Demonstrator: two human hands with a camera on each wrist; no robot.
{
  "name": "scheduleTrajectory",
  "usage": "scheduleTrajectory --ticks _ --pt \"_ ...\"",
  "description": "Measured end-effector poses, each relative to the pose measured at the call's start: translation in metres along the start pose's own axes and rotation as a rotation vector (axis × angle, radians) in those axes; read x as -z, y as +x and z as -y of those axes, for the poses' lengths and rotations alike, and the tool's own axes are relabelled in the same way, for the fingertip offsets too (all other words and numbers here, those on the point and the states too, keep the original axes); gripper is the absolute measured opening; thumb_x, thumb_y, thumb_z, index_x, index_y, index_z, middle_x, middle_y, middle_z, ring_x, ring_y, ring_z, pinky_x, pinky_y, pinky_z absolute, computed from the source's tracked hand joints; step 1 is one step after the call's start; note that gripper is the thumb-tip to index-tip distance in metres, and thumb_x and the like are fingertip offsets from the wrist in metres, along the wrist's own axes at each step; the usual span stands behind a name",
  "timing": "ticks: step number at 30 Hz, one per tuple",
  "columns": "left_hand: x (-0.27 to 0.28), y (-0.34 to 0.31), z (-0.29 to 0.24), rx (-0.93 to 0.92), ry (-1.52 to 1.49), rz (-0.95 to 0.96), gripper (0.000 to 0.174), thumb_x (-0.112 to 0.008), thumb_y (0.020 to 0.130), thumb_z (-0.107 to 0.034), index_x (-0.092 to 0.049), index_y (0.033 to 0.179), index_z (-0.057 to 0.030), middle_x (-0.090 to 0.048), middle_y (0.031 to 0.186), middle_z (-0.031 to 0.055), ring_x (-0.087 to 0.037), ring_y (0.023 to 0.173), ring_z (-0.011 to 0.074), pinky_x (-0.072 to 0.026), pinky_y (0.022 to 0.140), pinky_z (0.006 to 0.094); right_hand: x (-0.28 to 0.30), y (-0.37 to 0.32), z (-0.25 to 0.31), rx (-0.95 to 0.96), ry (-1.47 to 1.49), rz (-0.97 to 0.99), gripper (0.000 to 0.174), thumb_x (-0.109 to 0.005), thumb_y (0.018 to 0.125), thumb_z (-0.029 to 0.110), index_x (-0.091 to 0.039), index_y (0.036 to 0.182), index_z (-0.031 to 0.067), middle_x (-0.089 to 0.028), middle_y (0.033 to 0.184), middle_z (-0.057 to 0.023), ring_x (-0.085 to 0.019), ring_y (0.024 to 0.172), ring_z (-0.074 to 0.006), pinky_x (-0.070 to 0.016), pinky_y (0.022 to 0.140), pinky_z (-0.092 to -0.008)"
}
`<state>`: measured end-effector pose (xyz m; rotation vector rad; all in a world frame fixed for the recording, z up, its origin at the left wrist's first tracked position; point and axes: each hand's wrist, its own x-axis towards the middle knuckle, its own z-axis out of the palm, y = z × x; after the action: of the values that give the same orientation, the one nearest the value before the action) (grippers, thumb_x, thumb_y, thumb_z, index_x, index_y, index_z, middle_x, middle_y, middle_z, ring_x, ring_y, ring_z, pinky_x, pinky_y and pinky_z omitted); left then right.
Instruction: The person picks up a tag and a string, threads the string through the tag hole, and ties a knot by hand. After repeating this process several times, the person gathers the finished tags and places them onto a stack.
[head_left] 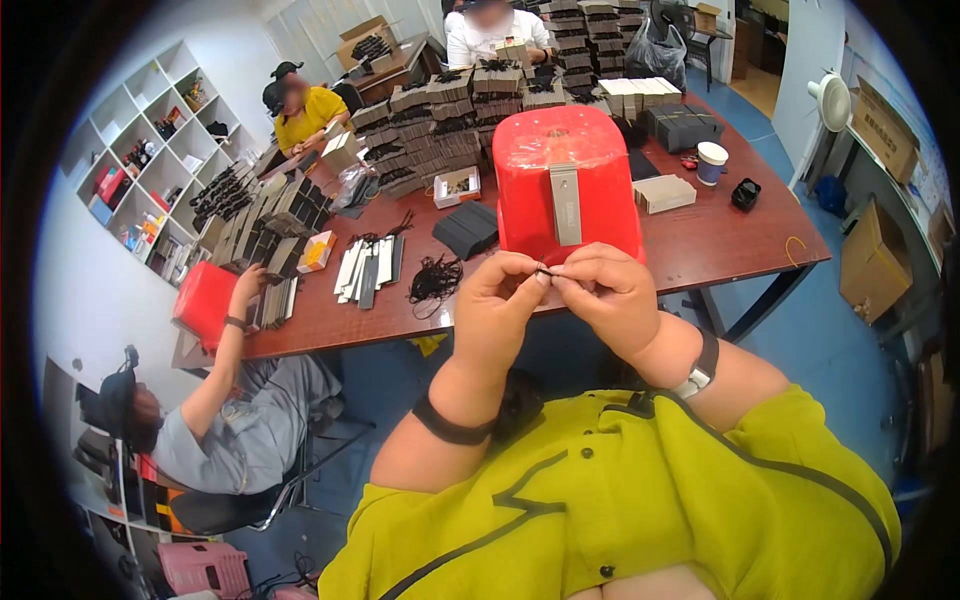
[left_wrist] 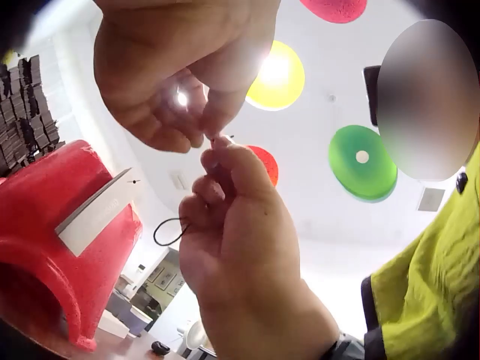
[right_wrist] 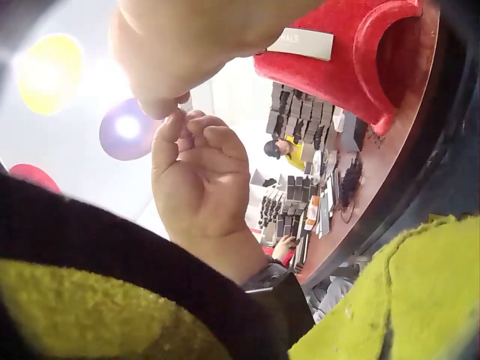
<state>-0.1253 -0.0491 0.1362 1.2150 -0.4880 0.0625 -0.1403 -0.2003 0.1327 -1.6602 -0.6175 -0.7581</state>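
Observation:
Both hands meet in front of the red plastic stool point(head_left: 520, 215), fingertips close together on a thin black cord point(head_left: 543, 271). The left hand point(head_left: 497, 305) pinches the cord between thumb and forefinger, and the right hand point(head_left: 612, 300) pinches it from the other side. In the left wrist view a loop of black cord point(left_wrist: 156, 234) hangs out beside the right hand point(left_wrist: 244, 217). A grey printed tag point(head_left: 566, 205) lies on the stool, just beyond the fingers. The knot or end between the fingertips is too small to make out.
On the wooden table point(head_left: 740, 250) are a heap of black cords point(head_left: 435, 280), white and grey strips point(head_left: 368, 268), stacked tag bundles point(head_left: 440, 130), a paper cup point(head_left: 711, 163) and a small box point(head_left: 664, 194). A seated person point(head_left: 235, 440) reaches in from the left; others sit across the table.

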Motion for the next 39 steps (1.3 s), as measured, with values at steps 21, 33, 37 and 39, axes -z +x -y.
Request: scheduleTrajectory --ticks 21,33,37,39 --pt "0.017 0.008 -0.017 -0.481 0.606 0.519 0.017 -0.065 0.07 0.009 -0.061 0.085 -0.0002 -0.063 0.081 0.0103 -0.06 0.074 0.0195 -0.0472 0.065 0.0266 0.042 0.037 0.033 -0.421 -0.102 0.665 0.014 -0.071 0.067 0.011 -0.066 0.072 -0.0007 -0.062 0.067 -0.0103 -0.059 0.06 -0.0157 -0.0459 0.057 -0.0266" --pt "0.014 0.006 -0.021 -0.562 0.591 0.596 0.019 -0.066 0.068 0.007 -0.06 0.084 -0.0023 -0.06 0.079 0.0099 -0.059 0.072 0.0252 -0.0476 0.062 0.0295 0.045 0.04 0.037 -0.292 -0.056 0.747 0.011 -0.071 0.066 0.009 -0.066 0.072 0.0005 -0.061 0.069 -0.0122 -0.06 0.064 -0.0208 -0.0464 0.059 -0.0292" --pt "0.014 0.007 -0.021 -0.559 0.587 0.587 0.017 -0.066 0.068 0.008 -0.06 0.081 -0.0012 -0.061 0.079 0.0107 -0.061 0.072 0.0233 -0.0487 0.064 0.0289 0.044 0.04 0.031 -0.256 -0.094 0.774 0.011 -0.072 0.065 0.008 -0.065 0.07 0.001 -0.061 0.067 -0.0107 -0.06 0.063 -0.0197 -0.0459 0.058 -0.0284" --pt "0.012 0.006 -0.025 -0.521 0.623 0.594 0.018 -0.066 0.067 0.008 -0.059 0.081 -0.002 -0.061 0.079 0.0104 -0.061 0.073 0.0241 -0.0483 0.065 0.0298 0.045 0.039 0.028 -0.242 -0.138 0.709 0.012 -0.074 0.064 0.008 -0.065 0.069 0.0016 -0.061 0.065 -0.0091 -0.058 0.061 -0.0186 -0.0452 0.057 -0.0279"
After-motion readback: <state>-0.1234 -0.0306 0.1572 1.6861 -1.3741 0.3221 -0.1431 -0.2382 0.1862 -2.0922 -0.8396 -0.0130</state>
